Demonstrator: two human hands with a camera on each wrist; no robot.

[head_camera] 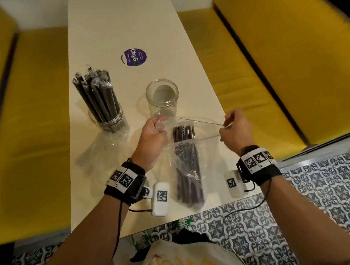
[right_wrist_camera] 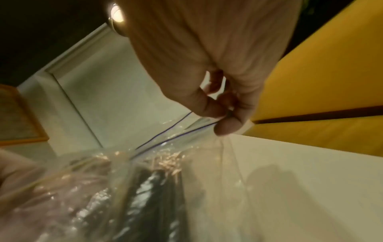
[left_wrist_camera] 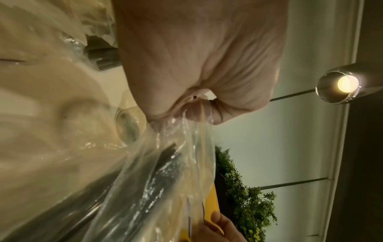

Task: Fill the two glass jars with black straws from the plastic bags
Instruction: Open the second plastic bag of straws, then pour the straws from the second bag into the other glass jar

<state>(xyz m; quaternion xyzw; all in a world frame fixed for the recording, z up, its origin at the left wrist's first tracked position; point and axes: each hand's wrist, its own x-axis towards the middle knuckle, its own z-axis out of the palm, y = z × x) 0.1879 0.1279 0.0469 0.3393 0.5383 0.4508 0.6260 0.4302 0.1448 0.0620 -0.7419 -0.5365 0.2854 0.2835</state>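
Both hands are pinching the bag's (head_camera: 187, 152) mouth at centre frame: left hand (head_camera: 152, 137) bunching plastic, right hand (head_camera: 235, 132) gripping the zip corner. Best spreading evenly, keeping straws (head_camera: 187, 163) aimed toward the empty jar (head_camera: 162, 98) above.

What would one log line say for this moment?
left hand: pinches bag mouth | right hand: pinches other side | plastic bag: open, straws inside | near jar: empty

White table (head_camera: 104, 28) with jars (head_camera: 162, 97), bags (head_camera: 105, 151)
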